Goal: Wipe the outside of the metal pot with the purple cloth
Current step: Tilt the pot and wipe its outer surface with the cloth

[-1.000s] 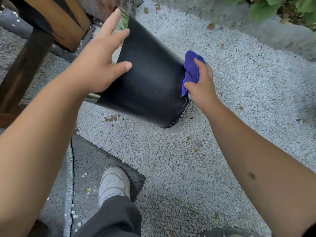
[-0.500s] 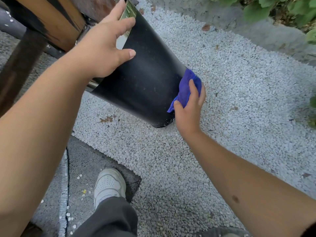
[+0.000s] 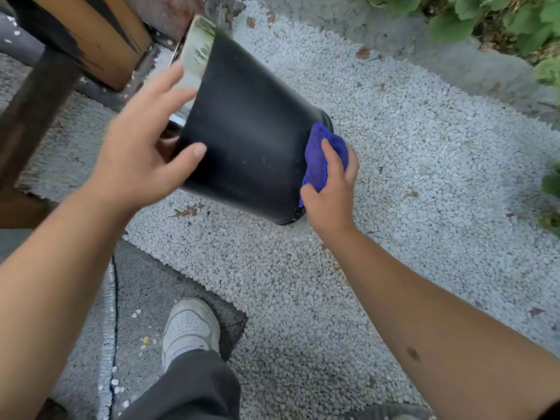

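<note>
Over the last second the right hand (image 3: 328, 189), gripping the purple cloth (image 3: 321, 159), has slid down the tilted metal pot (image 3: 245, 140) toward its base on the white gravel (image 3: 409, 147), while the left hand (image 3: 142, 156) steadies the rim with spread fingers, so wiping is under way.

Ground: white gravel (image 3: 394, 183), bordered by a grey paved slab (image 3: 169, 286). The pot (image 3: 251, 140), tilted, rests its bottom edge on the gravel. A white shoe (image 3: 189, 325) stands on the slab.

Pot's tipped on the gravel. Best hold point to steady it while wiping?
Probably the raised rim of the pot, from its upper left, where the left hand is. It tilts on its base edge, and the right hand presses the purple cloth low on the wall.
</note>
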